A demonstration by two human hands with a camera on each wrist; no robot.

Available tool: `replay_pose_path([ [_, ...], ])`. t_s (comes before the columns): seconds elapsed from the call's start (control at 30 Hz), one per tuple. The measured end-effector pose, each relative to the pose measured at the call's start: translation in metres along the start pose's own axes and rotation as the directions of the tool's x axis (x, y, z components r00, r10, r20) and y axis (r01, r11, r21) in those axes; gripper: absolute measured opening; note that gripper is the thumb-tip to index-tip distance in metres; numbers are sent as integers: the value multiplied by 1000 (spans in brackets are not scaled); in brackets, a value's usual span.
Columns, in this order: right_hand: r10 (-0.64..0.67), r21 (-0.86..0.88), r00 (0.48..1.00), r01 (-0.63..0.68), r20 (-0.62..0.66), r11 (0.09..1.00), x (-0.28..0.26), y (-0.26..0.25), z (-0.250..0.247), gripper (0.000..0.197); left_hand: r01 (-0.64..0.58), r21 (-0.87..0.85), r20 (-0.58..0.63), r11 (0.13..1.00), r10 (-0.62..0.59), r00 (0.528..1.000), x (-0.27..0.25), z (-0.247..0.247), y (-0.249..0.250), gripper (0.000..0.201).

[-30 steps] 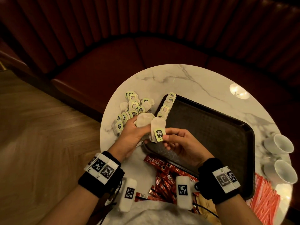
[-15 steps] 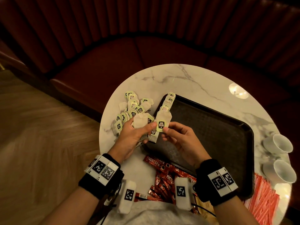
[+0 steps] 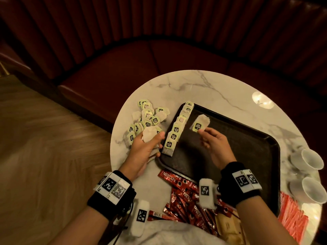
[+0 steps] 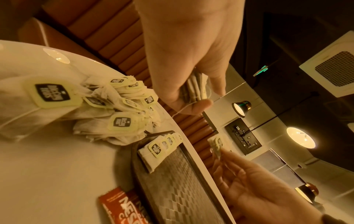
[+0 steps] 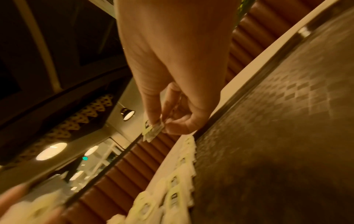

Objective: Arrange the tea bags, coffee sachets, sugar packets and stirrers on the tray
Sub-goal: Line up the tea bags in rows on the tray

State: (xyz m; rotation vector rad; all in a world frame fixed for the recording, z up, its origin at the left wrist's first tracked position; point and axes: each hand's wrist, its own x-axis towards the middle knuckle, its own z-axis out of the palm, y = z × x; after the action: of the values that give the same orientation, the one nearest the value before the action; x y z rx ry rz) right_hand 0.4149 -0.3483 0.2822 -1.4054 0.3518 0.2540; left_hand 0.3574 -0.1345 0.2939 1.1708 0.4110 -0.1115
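On the left of the round marble table we see a loose pile of soft paper tea bags with glossy yellow-green tags. Our left hand grips a small stack of flat bags, fingers and thumb curled round it, just beside the tray's left rim. Along that rim lies an overlapping row of bags. The tray is dark, rectangular with rounded corners, its floor a fine diamond texture. Over it our right hand pinches one bag by its lower edge, probably between thumb and forefinger; the wrist view is blurred. Near us lie shiny red sachets; at far right, thin red sticks and two white cups.
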Motion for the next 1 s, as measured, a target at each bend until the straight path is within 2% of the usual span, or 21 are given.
replay_pose_path([
  [0.13, 39, -16, 993, -41, -114, 999, 44, 8, -17, 10, 62, -42, -31, 997, -64, 997, 0, -4, -1, 25],
  [0.27, 29, -148, 983, -56, -179, 987, 85, 9, -21, 8, 126, -40, -50, 991, -128, 991, 3, -9, -1, 37],
  [0.5, 28, -314, 978, -94, -208, 945, 147, 13, -18, 18, 154, -44, -86, 987, -157, 984, 15, -15, -2, 37],
  [0.7, 58, -423, 973, -151, -225, 893, 174, 12, -13, 20, 183, -26, -102, 983, -184, 978, 22, -14, -10, 37],
  [0.83, 70, -434, 969, -170, -236, 885, 183, 13, -14, 24, 198, 1, -110, 980, -197, 974, 26, -12, -13, 32],
  [1.0, 64, -378, 967, -156, -245, 913, 187, 12, -18, 13, 208, 17, -119, 978, -204, 972, 28, -11, -16, 33],
])
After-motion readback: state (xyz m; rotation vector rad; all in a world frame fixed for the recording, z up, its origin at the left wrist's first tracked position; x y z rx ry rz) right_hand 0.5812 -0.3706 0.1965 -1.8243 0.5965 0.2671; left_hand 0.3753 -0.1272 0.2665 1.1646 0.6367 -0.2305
